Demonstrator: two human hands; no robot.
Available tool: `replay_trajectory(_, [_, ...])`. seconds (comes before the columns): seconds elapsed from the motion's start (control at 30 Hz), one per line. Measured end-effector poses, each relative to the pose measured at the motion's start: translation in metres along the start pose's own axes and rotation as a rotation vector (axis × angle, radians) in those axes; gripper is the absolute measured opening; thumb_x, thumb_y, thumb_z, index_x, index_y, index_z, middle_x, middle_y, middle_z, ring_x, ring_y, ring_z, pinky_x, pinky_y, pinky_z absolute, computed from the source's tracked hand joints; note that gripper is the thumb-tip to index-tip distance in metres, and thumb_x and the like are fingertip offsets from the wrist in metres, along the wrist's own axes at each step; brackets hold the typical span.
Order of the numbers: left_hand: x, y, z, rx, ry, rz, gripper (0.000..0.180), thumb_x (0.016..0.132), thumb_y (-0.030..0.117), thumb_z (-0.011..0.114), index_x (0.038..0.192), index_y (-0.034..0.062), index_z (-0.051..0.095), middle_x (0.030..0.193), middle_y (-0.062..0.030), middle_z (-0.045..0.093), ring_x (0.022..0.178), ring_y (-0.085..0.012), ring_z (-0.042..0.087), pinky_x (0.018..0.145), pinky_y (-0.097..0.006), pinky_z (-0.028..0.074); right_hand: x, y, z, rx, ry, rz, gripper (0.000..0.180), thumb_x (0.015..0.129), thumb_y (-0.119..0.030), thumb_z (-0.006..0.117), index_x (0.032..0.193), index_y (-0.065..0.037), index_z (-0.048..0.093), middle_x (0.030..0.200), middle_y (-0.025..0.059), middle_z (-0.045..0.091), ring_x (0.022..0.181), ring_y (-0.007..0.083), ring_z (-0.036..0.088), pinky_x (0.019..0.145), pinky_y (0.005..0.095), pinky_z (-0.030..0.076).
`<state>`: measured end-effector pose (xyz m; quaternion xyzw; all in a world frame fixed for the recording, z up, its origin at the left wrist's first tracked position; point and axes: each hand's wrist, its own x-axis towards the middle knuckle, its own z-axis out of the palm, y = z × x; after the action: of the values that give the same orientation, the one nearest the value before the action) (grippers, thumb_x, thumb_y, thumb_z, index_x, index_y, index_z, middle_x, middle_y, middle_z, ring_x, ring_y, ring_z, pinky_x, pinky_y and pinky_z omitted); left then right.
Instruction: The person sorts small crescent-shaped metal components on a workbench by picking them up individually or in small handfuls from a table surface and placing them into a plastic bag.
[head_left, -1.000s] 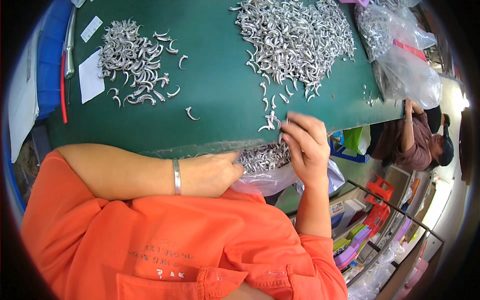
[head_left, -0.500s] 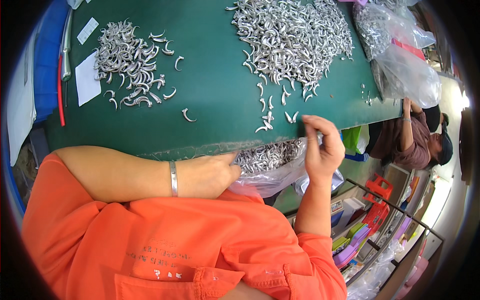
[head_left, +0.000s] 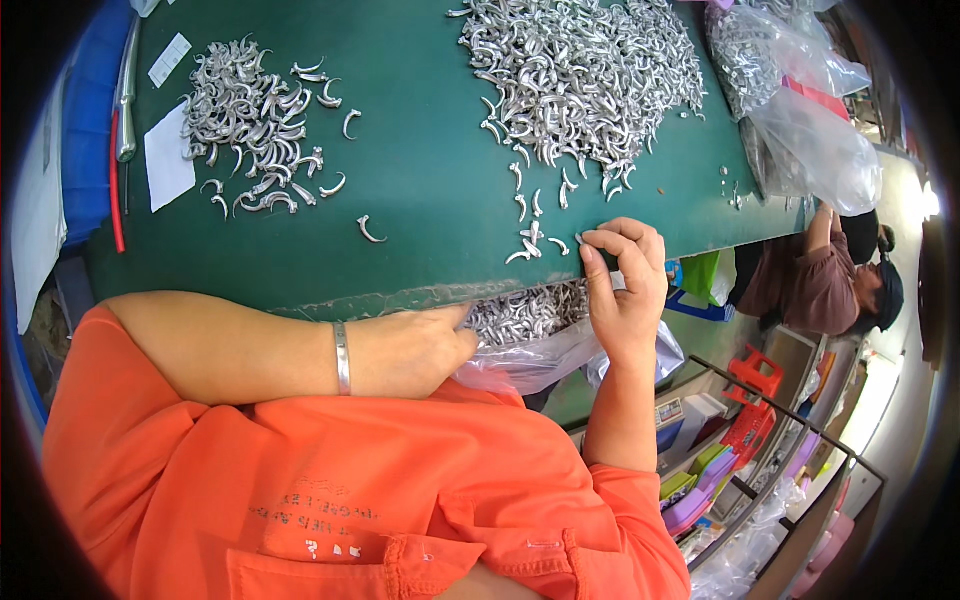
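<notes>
1. A person in an orange short-sleeved shirt (head_left: 330,480) looks down on a dark green table top (head_left: 420,180) strewn with small curved silver metal hooks.
2. The right hand (head_left: 625,285) is at the near edge of the table, right of centre. Its thumb and fingers are pinched together at the tips; whether a hook sits between them cannot be told.
3. Just left of that hand, a few loose hooks (head_left: 530,240) lie scattered on the green surface.
4. The left hand (head_left: 415,350) lies below the table edge with its fingers closed on the rim of a clear plastic bag (head_left: 530,365), holding it up against the edge.
5. The bag is partly filled with hooks (head_left: 525,312) of the same kind: shiny, crescent-shaped, tangled together.
6. A thin silver bangle (head_left: 342,357) circles the left wrist.
7. At the far side, right of centre, lies a large heap of hooks (head_left: 585,75); a smaller heap (head_left: 255,125) lies at the far left, and one lone hook (head_left: 370,230) sits between them, nearer.
8. A white paper slip (head_left: 168,170) lies left of the smaller heap.
9. At the far right are filled clear bags (head_left: 810,140), and beyond the table edge another person in a brown shirt (head_left: 810,285) is bent over.
</notes>
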<state>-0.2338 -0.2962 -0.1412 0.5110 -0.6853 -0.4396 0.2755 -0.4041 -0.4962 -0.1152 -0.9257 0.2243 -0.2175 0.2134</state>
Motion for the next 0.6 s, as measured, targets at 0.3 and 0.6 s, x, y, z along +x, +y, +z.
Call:
replay_trajectory(0.3, [0.000,0.001,-0.002,0.018,0.008,0.007,0.018,0.085,0.007,0.052,0.093,-0.0087,0.058,0.106,-0.0311,0.054,0.096,-0.0444,0.062,0.082,-0.048,0.052,0.004,-0.007,-0.018,0.303,-0.350,-0.197,0.033,0.073,0.001,0.074,0.106,-0.003,0.069,0.107,0.0128,0.064,0.095,0.0284,0.060,0.084,0.0365,0.049])
replay_trajectory(0.6, [0.001,0.003,-0.006,-0.018,-0.101,-0.078,0.020,0.082,0.008,0.057,0.094,-0.0081,0.057,0.124,-0.0338,0.047,0.108,-0.0451,0.058,0.089,-0.045,0.051,0.004,-0.020,-0.007,0.198,-0.264,-0.323,0.029,0.071,-0.001,0.076,0.100,-0.002,0.069,0.099,0.0117,0.066,0.093,0.0314,0.062,0.079,0.0377,0.051])
